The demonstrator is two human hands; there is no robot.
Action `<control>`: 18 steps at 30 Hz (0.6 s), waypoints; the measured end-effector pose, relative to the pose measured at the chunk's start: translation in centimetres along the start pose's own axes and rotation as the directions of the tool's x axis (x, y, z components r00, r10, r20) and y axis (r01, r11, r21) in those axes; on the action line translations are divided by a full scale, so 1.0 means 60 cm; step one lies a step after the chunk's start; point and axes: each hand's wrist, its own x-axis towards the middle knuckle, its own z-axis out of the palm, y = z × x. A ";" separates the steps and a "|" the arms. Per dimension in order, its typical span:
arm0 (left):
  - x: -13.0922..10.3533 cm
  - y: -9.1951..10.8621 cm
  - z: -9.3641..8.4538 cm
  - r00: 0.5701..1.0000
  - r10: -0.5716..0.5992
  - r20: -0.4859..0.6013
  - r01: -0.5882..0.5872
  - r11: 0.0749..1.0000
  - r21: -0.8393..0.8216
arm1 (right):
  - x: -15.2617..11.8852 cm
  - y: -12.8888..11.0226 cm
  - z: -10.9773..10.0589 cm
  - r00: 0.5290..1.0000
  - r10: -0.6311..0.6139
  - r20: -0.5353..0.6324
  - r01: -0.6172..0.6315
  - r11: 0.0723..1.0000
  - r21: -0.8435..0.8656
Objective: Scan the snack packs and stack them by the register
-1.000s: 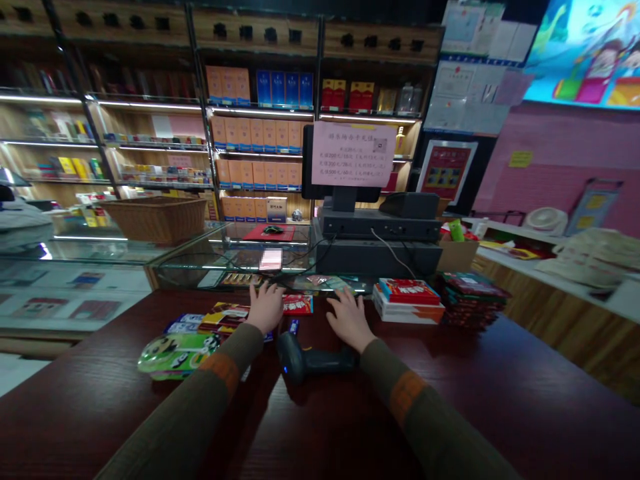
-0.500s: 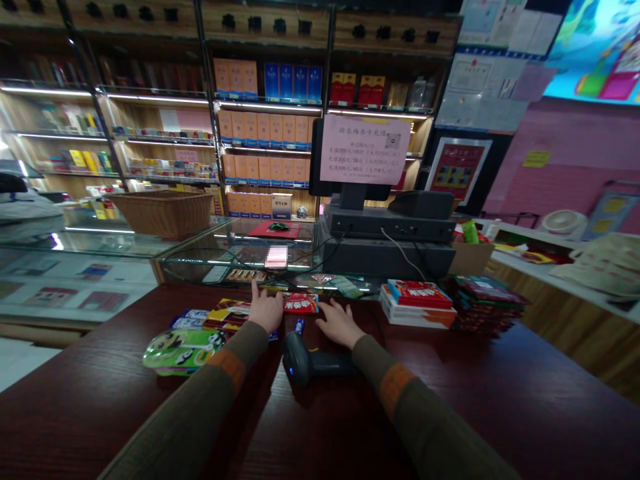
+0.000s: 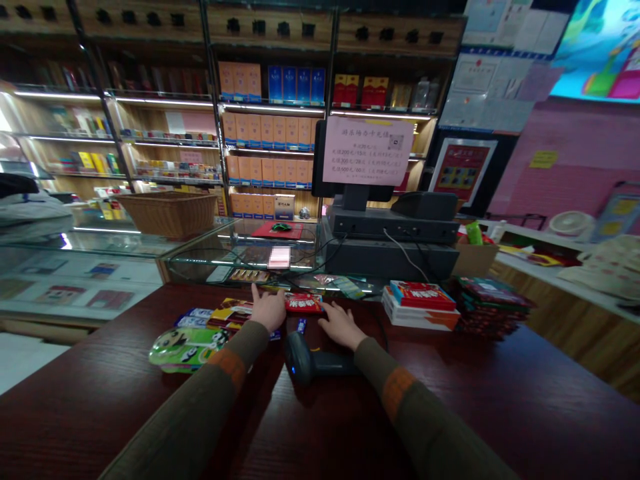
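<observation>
Red packet [image 3: 306,303] on the bench [image 3: 320,427], less covered than a second ago, lies between a spread right grip [image 3: 343,325] and a left grip [image 3: 269,311] whose hold cannot be told, putting both ends within reach.

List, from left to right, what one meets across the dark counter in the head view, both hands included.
Green panda-print pack, left hand, red packet, right hand, stacked boxes, stack of dark packets.

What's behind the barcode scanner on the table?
Behind the scanner lie a small blue item and, farther back, a red packet. What its body covers cannot be seen.
</observation>
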 end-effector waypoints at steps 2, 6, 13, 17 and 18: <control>0.001 0.001 -0.008 1.000 -0.012 -0.007 0.012 1.000 -0.024 | -0.001 0.006 -0.003 0.999 0.007 -0.043 -0.007 1.000 0.016; -0.004 0.003 -0.023 0.999 -0.017 -0.034 0.014 0.997 -0.080 | -0.009 0.021 -0.011 0.985 0.004 -0.171 0.004 0.999 0.050; -0.031 0.011 -0.022 0.981 -0.034 -0.189 -0.011 0.973 -0.230 | -0.027 0.044 -0.016 0.911 0.050 -0.410 0.013 0.989 0.149; -0.043 0.020 -0.018 0.961 -0.057 -0.272 -0.030 0.952 -0.305 | -0.037 0.049 -0.014 0.850 0.057 -0.524 0.037 0.985 0.167; -0.046 0.022 -0.018 0.956 -0.066 -0.285 -0.029 0.947 -0.320 | -0.040 0.050 -0.013 0.836 0.060 -0.545 0.042 0.984 0.172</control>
